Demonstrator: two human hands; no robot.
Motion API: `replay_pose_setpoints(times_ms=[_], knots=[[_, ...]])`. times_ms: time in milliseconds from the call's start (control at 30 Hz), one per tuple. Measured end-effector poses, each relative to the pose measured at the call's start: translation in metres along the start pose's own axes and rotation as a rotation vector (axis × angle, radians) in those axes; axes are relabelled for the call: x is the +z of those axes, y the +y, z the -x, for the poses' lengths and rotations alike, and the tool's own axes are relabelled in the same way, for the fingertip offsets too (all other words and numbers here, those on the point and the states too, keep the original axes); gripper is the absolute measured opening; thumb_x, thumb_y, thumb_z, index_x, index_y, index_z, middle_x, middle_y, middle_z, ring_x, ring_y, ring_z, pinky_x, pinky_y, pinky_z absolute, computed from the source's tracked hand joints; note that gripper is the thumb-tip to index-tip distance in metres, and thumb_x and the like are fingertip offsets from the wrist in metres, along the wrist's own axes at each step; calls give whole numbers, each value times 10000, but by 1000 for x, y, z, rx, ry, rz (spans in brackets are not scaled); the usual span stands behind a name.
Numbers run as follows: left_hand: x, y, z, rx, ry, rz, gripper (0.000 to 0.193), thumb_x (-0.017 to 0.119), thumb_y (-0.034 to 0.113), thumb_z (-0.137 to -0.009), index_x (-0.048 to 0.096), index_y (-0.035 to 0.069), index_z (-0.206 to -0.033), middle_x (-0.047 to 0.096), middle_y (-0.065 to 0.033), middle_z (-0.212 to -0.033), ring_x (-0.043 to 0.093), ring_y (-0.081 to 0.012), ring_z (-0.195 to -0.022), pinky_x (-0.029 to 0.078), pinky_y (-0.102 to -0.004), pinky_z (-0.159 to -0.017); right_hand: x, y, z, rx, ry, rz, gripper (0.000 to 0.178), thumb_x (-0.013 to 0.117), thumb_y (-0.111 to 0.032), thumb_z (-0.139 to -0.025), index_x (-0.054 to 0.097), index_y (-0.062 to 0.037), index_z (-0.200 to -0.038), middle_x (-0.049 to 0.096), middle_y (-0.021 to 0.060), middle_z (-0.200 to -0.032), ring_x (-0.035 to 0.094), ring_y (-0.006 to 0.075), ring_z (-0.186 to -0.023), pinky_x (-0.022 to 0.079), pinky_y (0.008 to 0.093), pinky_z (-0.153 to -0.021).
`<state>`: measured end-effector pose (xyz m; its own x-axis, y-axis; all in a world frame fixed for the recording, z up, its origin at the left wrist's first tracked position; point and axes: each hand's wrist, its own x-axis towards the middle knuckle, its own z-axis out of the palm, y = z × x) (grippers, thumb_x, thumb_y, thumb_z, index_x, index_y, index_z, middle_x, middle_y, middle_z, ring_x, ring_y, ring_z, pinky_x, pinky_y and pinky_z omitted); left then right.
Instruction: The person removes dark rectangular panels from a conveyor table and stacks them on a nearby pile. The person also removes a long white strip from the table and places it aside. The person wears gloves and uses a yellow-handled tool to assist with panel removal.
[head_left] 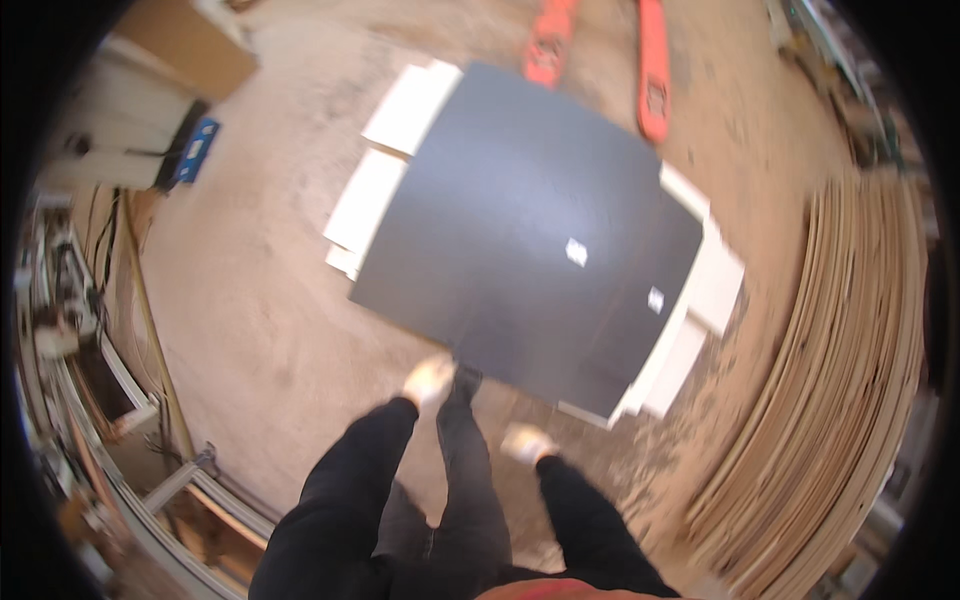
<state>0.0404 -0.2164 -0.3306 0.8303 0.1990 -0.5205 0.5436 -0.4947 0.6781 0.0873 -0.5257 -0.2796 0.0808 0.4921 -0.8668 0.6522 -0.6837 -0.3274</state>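
A large dark grey panel (520, 220) lies flat in front of me, with small white labels (576, 252) on its face. White boards (365, 200) stick out from under its left side, and more white boards (712, 275) show under its right side. My left hand (428, 380), in a pale glove, is at the panel's near edge; whether it touches is unclear. Lower and to the right, my right hand (527, 443), gloved likewise, hovers apart from that edge. Motion smears the fingers of both hands, so their grip does not show.
Two red-orange forks (653, 75) lie on the floor beyond the panel. A tall stack of thin wooden boards (820, 380) stands on the right. To the left are a metal frame (170, 490), a long pole (150, 320), a blue object (197, 150) and a cardboard box (185, 45).
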Motion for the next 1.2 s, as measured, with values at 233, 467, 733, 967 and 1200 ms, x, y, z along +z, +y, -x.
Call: replay_pose_setpoints(times_ms=[233,467,733,967,1200], knots=[[-31,-162,317,-515,33,165,406,612,366,-919,730,28,-1110,711,-243,-1141,660,-415,-1107,515,-483,-954,11,-161,29,-63,-408,97,693,659,-434,-875,551,-20,-1421,596,252,-1400,564,386,-1311,444,450,-1090],[88,-243,622,-948,486,486,305,685,322,-854,755,66,-1005,746,-197,-1007,698,-402,-978,541,-468,-873,56,-224,87,271,-537,-53,817,677,-399,-922,355,-32,-1577,659,209,-1290,684,246,-787,546,371,-619],[199,-223,844,-1099,378,472,303,634,301,-902,773,86,-1064,751,-154,-1105,725,-361,-969,576,-462,-825,91,-464,55,-348,-283,648,458,552,-454,-955,706,-101,-1203,687,168,-1278,656,378,-1119,527,429,-951],[127,-227,886,-1034,1247,881,306,655,308,-883,739,78,-1065,725,-203,-1097,664,-406,-1065,524,-466,-911,142,-606,43,-446,-621,1201,428,539,-325,-1024,636,-97,-1373,680,111,-1292,628,252,-1227,532,419,-972],[39,-218,1012,-1024,1554,858,261,603,294,-966,718,90,-1081,731,-153,-1108,670,-363,-1075,521,-431,-927,159,-771,-8,-585,-586,1447,482,509,-438,-1004,687,-129,-1328,635,143,-1391,561,307,-1331,435,431,-1112]])
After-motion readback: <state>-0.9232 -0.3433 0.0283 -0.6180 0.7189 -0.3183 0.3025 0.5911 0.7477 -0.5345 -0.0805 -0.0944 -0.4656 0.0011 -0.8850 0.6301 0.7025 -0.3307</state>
